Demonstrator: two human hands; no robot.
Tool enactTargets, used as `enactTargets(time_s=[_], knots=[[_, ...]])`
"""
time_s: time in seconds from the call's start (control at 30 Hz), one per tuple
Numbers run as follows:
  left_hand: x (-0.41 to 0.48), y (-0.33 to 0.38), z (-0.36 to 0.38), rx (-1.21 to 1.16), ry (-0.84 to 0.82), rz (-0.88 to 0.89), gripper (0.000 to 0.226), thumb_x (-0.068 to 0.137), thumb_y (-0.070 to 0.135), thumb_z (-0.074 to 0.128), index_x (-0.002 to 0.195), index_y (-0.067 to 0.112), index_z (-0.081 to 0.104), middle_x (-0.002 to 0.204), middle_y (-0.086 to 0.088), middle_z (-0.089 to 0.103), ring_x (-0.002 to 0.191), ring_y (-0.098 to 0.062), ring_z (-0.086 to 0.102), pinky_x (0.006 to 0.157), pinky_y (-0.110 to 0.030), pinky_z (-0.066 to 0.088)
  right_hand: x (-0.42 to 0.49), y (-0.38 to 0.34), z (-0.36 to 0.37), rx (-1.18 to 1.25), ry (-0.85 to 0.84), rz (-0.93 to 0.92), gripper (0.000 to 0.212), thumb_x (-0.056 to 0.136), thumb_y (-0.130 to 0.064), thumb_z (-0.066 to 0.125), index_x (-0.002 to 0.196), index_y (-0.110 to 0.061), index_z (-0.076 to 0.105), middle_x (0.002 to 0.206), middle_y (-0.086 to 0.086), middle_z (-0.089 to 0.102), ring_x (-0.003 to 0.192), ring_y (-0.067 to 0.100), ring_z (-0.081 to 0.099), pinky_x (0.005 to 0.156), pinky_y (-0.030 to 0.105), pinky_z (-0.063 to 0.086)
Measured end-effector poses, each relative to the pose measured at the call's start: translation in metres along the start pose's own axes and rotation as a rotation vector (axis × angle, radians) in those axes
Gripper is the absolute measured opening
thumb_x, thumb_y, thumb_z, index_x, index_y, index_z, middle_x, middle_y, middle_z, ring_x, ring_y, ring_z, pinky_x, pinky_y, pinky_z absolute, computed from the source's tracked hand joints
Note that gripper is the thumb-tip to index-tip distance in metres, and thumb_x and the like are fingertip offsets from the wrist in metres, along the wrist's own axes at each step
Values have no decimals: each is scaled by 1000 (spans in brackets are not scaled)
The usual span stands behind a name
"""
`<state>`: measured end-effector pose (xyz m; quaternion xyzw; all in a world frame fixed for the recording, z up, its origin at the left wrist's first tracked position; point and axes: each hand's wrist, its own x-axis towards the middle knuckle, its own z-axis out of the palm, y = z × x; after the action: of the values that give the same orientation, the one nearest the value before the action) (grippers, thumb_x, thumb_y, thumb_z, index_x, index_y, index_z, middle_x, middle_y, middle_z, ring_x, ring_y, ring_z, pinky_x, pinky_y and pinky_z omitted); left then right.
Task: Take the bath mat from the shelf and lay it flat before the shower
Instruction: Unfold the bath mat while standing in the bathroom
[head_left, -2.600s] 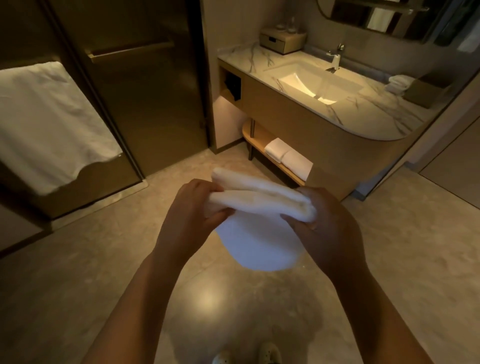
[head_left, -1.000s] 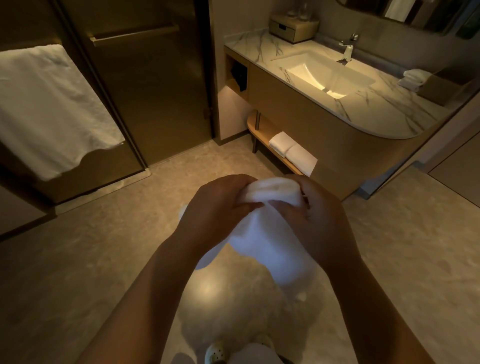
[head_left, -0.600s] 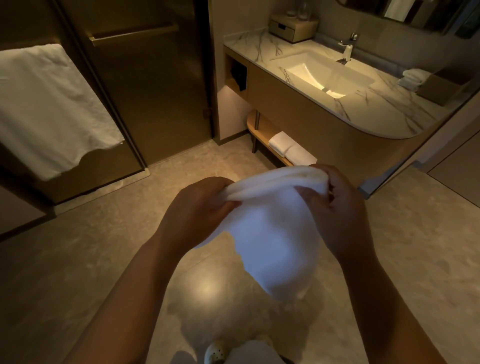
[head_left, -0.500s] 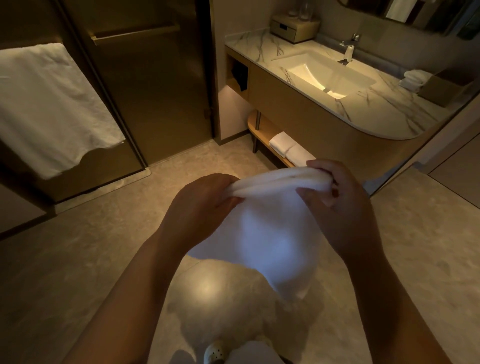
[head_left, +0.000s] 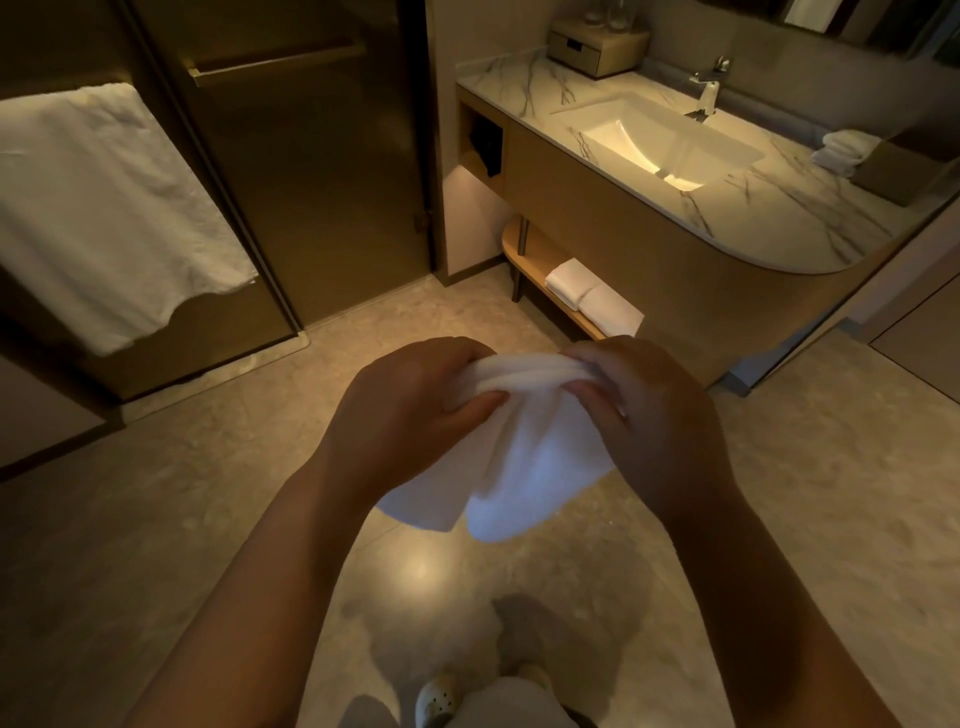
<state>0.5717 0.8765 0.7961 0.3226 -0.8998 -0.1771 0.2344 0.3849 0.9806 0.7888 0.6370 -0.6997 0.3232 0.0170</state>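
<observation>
A white bath mat (head_left: 535, 457) hangs in mid-air at the centre of the head view, bunched along its top edge and drooping in two folds below. My left hand (head_left: 410, 415) grips the top edge on the left. My right hand (head_left: 654, 415) grips it on the right, close to the left hand. The low wooden shelf (head_left: 530, 254) under the vanity lies just beyond my hands. The dark glass shower door (head_left: 311, 171) stands at the upper left, with bare tiled floor (head_left: 363, 338) in front of it.
Two folded white towels (head_left: 592, 296) lie on the shelf. A large white towel (head_left: 98, 208) hangs on the glass panel at the left. The marble vanity with sink (head_left: 670, 145) fills the upper right. My feet (head_left: 441, 696) show at the bottom edge.
The folded mat has come partly open and hangs lower. My hands spread apart along its top edge, then drew closer together again.
</observation>
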Motion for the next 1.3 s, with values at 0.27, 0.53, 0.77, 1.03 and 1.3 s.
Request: enactTargets(time_s=[0.27,0.53,0.77,1.03,1.3], knots=[[2,9,-1,-80,98,-53,26,85,43,52,98,26,67,81,10,67,69,-7,56,59,-15,35,2,-6,-4,-102,390,79,24,84,-20,65,107,-14,65,112,8,59,108,21,44,89,26,37],[13,24,11,-165,75,-127,22,86,41,58,99,25,67,77,14,58,67,2,52,58,-17,32,-4,-29,19,252,285,127,15,87,-26,62,100,-18,65,97,-8,62,89,4,57,76,26,50],[11,19,13,-256,51,-175,19,86,39,58,99,27,66,79,13,63,71,-2,57,61,-21,43,-7,-31,34,530,235,210,24,88,-26,59,111,-19,64,112,-10,62,106,1,57,81,17,50],[8,15,14,-555,15,-300,24,92,25,49,112,27,64,94,14,66,85,1,60,71,-18,48,-4,-33,48,428,152,233,38,89,-34,53,123,-17,57,116,-6,47,106,10,53,85,38,52],[7,19,17,-726,27,-325,38,88,13,57,125,20,57,113,7,67,97,-3,64,83,-29,54,7,-27,30,560,-20,324,57,71,-60,59,121,-32,52,110,-29,51,102,-8,53,80,15,50]])
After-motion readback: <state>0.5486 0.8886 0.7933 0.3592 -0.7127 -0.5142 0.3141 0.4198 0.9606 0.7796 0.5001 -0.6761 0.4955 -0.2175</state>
